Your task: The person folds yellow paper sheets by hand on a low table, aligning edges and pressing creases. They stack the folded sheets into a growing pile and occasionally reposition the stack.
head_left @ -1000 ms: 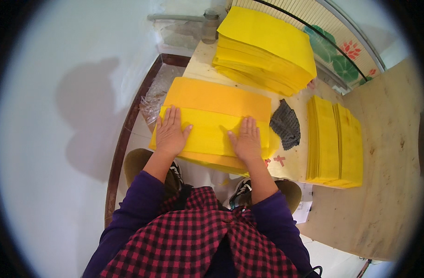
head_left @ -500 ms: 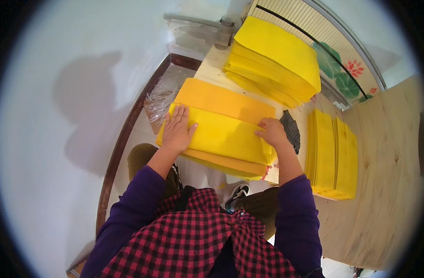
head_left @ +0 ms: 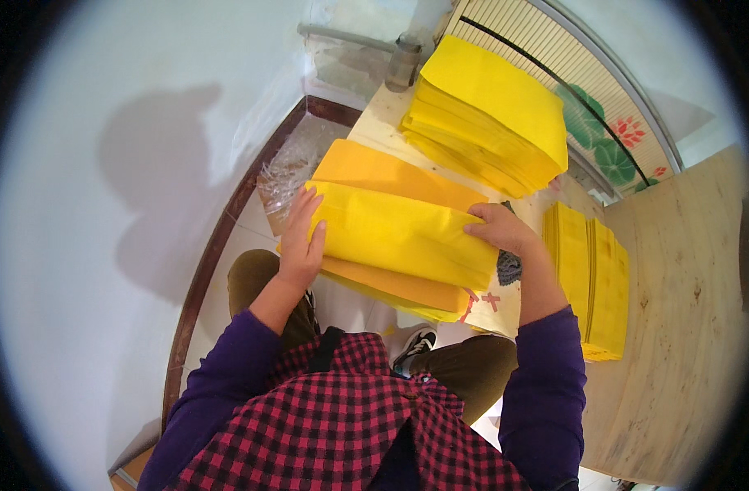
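Centrally, a folded yellow piece (head_left: 399, 233) lies slantwise across the middle of the frame, its right end lower than its left. The left hand (head_left: 299, 245) grasps its left end, the fingers along the outer edge and the thumb on the near face; the right hand (head_left: 503, 227) pinches its upper right corner between thumb and fingers. Beneath the folded piece are orange-yellow layers (head_left: 399, 173) — one band showing above it, another along its lower side.

At upper right of centre, a tall yellow stack (head_left: 493, 106) rests on the pale wooden table (head_left: 374, 121), its many layers visible along the near side. A brownish, see-through jar (head_left: 403, 64) stands just to its left. Right of centre, a dark grey cloth (head_left: 509, 267) is partly hidden by the right hand and forearm; a red cross-shaped mark (head_left: 491, 302) shows just below it. Farther right, two narrower yellow stacks (head_left: 568, 254) stand side by side near a wooden panel (head_left: 669, 327). Crumpled clear plastic (head_left: 291, 168) lies at left of centre — beside the dark brown skirting (head_left: 227, 229). A red-and-black checked garment (head_left: 325, 425) fills the lower middle.
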Motion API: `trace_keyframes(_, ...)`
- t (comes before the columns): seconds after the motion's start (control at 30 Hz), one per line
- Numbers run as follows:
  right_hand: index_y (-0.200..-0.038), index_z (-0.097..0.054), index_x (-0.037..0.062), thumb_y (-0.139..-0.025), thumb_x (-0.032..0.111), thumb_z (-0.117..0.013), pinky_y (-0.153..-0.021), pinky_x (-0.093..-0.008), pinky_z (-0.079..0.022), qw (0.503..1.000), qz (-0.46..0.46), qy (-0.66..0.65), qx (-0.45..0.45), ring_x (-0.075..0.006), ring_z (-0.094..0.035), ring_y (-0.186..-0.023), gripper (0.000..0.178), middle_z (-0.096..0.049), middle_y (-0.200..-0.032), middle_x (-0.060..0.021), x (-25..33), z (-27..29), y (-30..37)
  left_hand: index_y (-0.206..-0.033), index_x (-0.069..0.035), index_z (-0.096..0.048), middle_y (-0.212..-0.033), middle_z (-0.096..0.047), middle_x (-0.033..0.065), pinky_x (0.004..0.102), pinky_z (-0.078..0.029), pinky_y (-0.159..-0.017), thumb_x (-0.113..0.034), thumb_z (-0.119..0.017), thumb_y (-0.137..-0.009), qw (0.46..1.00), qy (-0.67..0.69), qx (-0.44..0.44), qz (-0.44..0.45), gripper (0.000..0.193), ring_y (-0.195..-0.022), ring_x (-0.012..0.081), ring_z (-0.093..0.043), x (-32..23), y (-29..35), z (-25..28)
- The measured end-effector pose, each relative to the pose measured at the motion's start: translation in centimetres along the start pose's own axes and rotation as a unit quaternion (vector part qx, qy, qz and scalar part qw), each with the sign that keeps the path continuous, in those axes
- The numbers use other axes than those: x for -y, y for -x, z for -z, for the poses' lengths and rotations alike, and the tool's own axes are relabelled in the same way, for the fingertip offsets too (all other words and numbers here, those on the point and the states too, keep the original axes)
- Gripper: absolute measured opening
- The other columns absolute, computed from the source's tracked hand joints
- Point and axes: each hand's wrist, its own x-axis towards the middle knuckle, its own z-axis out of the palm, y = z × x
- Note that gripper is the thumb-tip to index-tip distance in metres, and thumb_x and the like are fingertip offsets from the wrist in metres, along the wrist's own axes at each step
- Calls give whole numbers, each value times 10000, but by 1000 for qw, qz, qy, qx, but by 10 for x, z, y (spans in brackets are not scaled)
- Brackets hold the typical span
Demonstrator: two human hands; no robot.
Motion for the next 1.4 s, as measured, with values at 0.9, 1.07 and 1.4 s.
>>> trace_keyframes(0.9,-977,-615,6,-874,82,-676,-714,-221,-472,845,-112,-442,-280,-62,-561,-781,142,-624,-862,12,-16,-132,284,-1346,-55,-439,-1345,-522,99,433,-372,-1070,-206,-472,-1003,521,647,142,539,376,-1228,265,-501,-158,49,-83)
trace_keyframes(1.07,-990,-601,5,-871,69,-683,-734,-230,-480,782,-98,-495,-366,-75,-583,-812,159,-641,-892,-7,-52,-133,299,-1335,-47,-444,-1324,-532,105,436,-389,-1061,-152,-464,-997,559,614,197,521,354,-1231,271,-498,-191,17,-135)
trace_keyframes(1.4,-1152,-525,29,-874,-29,-605,-826,-263,-485,614,-94,-565,-543,-122,-629,-905,296,-672,-987,-76,-126,-110,315,-1335,-32,-449,-1333,-522,129,445,-400,-1059,-126,-457,-995,564,578,300,508,353,-1220,295,-509,-264,-34,-294)
